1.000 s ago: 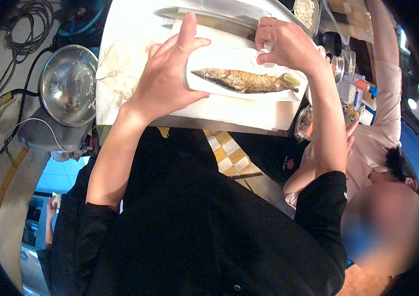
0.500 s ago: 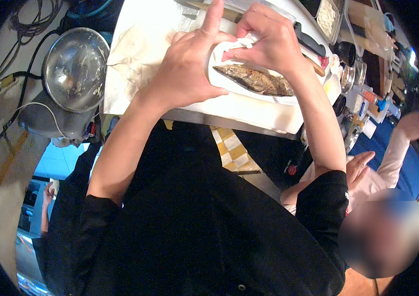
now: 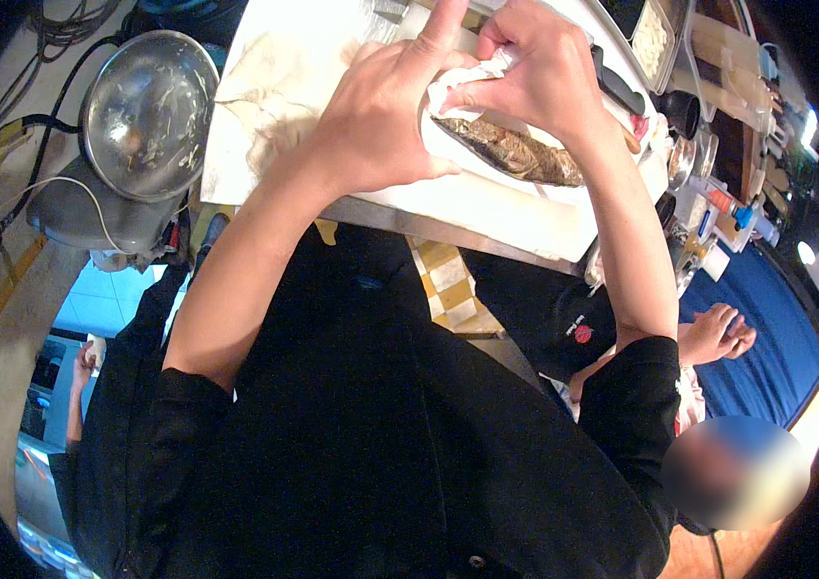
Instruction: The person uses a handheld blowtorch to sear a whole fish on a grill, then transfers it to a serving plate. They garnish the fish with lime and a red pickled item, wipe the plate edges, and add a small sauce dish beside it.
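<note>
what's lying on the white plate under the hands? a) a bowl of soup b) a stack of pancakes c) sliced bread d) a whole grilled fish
d: a browned whole fish lies along the white plate, while the right hand pinches a white paper wipe at the plate's edge and the left hand steadies the plate.

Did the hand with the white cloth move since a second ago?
Yes. The right hand holding the white cloth slid left along the white plate, from the grilled fish's right end to its left end, meeting the left hand.
</note>
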### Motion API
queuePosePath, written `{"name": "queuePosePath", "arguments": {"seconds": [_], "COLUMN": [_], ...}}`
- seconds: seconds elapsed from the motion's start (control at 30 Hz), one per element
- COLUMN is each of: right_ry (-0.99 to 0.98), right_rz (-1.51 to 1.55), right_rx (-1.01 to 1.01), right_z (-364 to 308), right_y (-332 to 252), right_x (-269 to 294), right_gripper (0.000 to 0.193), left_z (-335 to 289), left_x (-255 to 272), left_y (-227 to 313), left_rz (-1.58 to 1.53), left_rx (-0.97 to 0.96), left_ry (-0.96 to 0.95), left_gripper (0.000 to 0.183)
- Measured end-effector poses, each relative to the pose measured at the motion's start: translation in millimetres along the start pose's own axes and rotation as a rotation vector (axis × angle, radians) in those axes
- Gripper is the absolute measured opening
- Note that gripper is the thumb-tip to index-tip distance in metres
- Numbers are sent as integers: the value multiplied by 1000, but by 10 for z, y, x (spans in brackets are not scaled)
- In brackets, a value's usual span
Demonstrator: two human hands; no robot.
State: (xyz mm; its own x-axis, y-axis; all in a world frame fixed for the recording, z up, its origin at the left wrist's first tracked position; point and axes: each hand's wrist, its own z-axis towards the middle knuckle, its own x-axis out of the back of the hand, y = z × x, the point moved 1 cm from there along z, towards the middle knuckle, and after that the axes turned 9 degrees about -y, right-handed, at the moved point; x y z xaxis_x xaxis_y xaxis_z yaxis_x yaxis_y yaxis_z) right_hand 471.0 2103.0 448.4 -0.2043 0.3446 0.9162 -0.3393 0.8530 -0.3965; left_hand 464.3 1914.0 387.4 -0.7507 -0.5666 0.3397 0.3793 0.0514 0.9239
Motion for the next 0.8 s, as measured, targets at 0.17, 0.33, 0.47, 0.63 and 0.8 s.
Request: {"name": "queuePosePath", "arguments": {"seconds": [0.17, 0.33, 0.47, 0.63, 0.8], "right_ry": [-5, -24, -25, -125, -174], "right_rz": [-47, -79, -77, -60, 127], "right_rx": [-16, -31, -95, -165, -57], "right_z": [12, 34, 25, 37, 102], "right_y": [-20, -39, -9, -35, -22], "right_x": [19, 21, -14, 13, 118], "right_gripper": [57, 67, 70, 66, 58], "left_z": [-1, -7, -5, -4, -30], "left_x": [-19, -28, -31, -26, -38], "left_y": [-9, -23, -38, -12, -88], "left_rz": [14, -16, -30, -80, -111], "left_rx": [-59, -84, -115, -65, -90], "left_ry": [29, 48, 59, 46, 45], "left_gripper": [135, 135, 135, 135, 135]}}
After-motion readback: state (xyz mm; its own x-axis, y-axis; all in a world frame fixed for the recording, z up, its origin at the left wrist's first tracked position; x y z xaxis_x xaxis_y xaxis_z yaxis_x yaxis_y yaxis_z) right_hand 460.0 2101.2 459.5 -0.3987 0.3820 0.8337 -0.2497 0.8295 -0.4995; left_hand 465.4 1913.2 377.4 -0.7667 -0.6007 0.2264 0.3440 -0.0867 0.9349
